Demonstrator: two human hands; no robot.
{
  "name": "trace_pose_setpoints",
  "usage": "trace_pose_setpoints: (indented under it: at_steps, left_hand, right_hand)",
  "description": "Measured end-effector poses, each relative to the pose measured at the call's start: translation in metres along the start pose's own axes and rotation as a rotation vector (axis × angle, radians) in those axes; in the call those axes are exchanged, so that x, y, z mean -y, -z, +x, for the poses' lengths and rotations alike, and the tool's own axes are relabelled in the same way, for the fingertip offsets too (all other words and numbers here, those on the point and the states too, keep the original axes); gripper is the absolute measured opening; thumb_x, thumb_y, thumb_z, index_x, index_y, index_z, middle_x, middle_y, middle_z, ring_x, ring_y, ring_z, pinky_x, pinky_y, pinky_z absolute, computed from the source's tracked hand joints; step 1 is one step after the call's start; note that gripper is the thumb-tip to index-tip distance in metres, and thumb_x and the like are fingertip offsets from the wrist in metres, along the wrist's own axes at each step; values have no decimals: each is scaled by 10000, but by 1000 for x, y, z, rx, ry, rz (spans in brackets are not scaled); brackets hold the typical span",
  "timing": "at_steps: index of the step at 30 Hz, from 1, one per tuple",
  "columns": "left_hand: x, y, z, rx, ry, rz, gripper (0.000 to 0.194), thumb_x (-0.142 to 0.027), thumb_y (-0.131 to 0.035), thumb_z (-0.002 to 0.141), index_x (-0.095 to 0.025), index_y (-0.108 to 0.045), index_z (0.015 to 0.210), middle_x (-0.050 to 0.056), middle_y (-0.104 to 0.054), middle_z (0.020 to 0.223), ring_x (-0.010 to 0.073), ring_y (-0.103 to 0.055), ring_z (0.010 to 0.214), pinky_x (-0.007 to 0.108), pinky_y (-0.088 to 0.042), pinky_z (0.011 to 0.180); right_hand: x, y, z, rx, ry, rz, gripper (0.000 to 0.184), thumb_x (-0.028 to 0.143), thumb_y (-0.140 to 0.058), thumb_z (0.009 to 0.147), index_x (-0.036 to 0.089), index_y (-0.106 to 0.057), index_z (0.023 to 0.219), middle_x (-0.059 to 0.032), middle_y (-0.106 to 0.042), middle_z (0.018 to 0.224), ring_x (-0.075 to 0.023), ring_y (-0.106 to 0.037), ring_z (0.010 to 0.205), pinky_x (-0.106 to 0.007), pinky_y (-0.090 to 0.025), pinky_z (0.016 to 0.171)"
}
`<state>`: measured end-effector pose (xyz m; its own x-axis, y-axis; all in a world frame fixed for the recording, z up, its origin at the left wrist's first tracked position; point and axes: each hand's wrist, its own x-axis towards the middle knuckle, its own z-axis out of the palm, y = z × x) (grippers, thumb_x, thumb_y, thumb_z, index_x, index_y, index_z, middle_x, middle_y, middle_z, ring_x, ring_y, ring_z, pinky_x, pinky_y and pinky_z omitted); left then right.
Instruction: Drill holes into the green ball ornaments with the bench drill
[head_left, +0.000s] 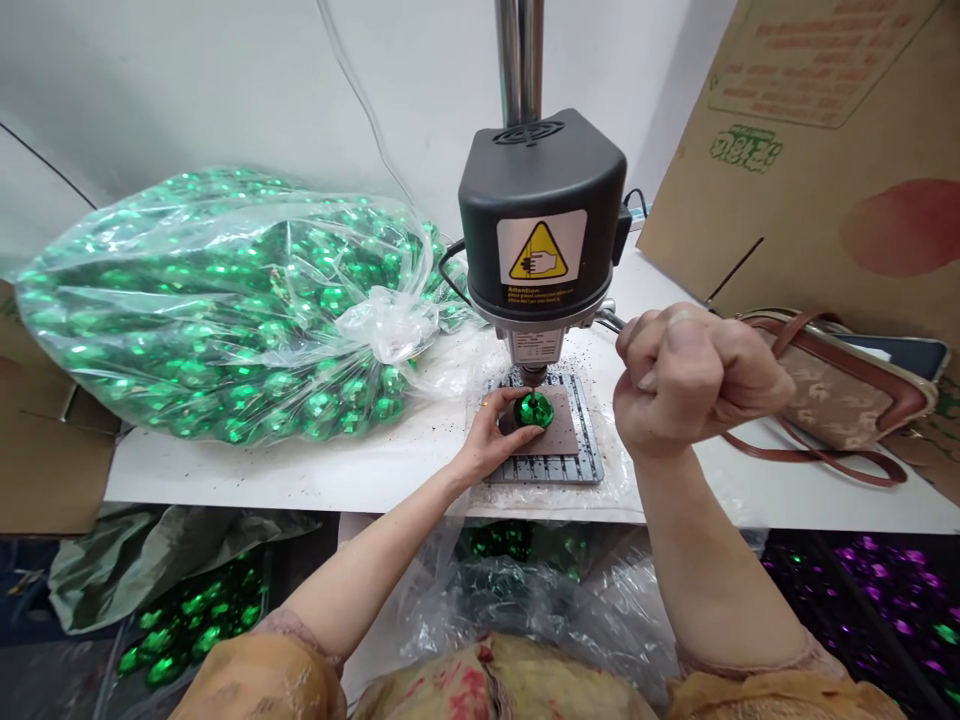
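A shiny green faceted ball is pinched by the left hand beneath the black drill press, centre of the white surface; the metal lever is gripped by the right hand. Drilling seems in hand; steady holding is called for.

The person wears loose mustard-brown cloth sleeves, one at the lower left of the frame and one at the lower right, each ending in a dusty-pink, ruffled-looking cuff. A yellowish-tan cloth garment with blotchy red patches fills the bottom centre. A small gold-coloured ring circles a finger of the left hand.
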<state>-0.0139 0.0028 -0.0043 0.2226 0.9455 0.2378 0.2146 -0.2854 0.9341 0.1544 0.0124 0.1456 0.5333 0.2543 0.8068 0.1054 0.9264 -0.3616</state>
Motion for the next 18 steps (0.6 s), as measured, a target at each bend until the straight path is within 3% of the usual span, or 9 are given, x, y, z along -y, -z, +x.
trace_pose_setpoints:
  at_steps: [7, 18]
  left_hand:
    - [-1, 0, -1, -28, -31, 53, 546, -471, -817, 798, -244, -613, 1250, 90, -644, 1250, 273, -585, 1213, 448, -429, 1094]
    - [1, 0, 0, -36, -5, 46, 538, -459, -831, 785, -244, -616, 1228, 95, -644, 1264, 287, -589, 1229, 465, -422, 1113]
  right_hand:
    - [-3, 7, -6, 51, 93, 79, 514, 156, -570, 836, 174, -140, 554, 63, -196, 472, -23, -228, 398, -258, -209, 402]
    - [-13, 18, -20, 78, 174, 108, 444, 134, -545, 799, 178, -181, 549, 59, -254, 470, -38, -261, 394, -259, -265, 410]
